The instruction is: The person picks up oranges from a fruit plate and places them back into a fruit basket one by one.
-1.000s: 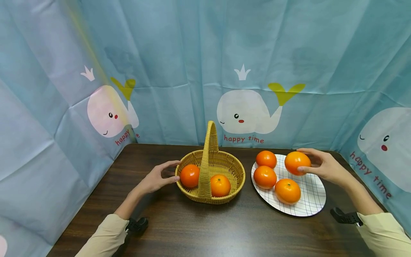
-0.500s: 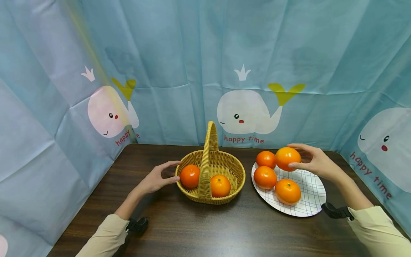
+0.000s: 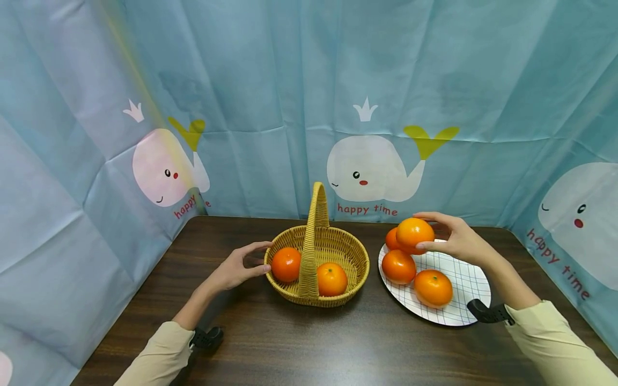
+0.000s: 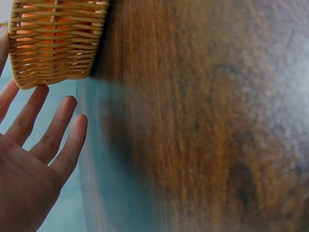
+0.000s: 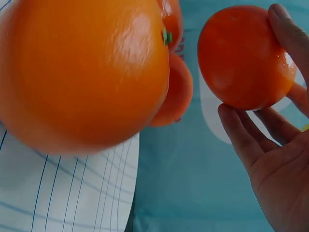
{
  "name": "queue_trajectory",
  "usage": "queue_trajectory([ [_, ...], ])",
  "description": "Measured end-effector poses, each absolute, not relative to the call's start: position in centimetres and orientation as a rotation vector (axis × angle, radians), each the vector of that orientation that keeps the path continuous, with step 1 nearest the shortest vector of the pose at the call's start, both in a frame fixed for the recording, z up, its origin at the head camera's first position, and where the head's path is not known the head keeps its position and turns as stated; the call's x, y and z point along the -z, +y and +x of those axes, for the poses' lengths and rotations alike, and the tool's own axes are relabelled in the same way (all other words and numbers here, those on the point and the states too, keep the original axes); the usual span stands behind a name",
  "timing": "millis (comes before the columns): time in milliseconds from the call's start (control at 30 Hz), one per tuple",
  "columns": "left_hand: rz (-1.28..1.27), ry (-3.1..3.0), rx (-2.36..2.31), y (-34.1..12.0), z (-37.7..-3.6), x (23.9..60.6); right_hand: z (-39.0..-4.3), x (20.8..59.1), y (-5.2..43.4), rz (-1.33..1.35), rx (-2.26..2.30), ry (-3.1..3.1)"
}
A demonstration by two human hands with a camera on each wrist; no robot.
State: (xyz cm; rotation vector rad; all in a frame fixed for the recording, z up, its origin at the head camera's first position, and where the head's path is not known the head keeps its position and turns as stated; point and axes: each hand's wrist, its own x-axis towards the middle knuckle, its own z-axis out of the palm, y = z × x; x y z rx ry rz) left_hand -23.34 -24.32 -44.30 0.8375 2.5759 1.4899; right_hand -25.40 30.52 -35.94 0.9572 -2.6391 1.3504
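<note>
My right hand (image 3: pixel 456 238) holds an orange (image 3: pixel 414 234) between thumb and fingers, raised above the back left of the white checked plate (image 3: pixel 470 289). Close up in the right wrist view, the held orange (image 5: pixel 246 57) is clear of the other fruit. At the left end of the yellow wicker basket (image 3: pixel 354 292), my left hand (image 3: pixel 234 269) touches the rim with thumb and fingertips, its fingers spread. The left wrist view shows those fingers (image 4: pixel 58 130) nearly straight beside the basket's woven wall (image 4: pixel 58 43). Inside the basket lie two oranges, one at left (image 3: pixel 286 265) and one right of the handle (image 3: pixel 331 279).
Three oranges rest on the plate: one in front (image 3: pixel 433 288), one at left (image 3: pixel 398 266), and one at the back (image 3: pixel 391 239) partly hidden by the held orange. The basket's tall arched handle (image 3: pixel 316 214) rises between its two ends. A blue curtain (image 3: pixel 270 107) hangs behind the dark table (image 3: pixel 309 343).
My right hand has carried the orange leftward and slightly up over the plate, now partly covering the back orange. My left hand and the basket stay in place.
</note>
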Motion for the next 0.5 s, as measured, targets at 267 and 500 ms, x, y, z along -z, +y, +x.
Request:
queue_trajectory([
  [267, 0.828, 2.569, -1.486, -24.4, -23.5, 44.4, -25.7, 35.7, 29.3, 0.944, -1.347, -2.658],
  [500, 0.835, 2.567, -1.495, -24.2, -23.4, 44.2, -25.9, 35.7, 28.3, 0.980, -1.407, -2.629],
])
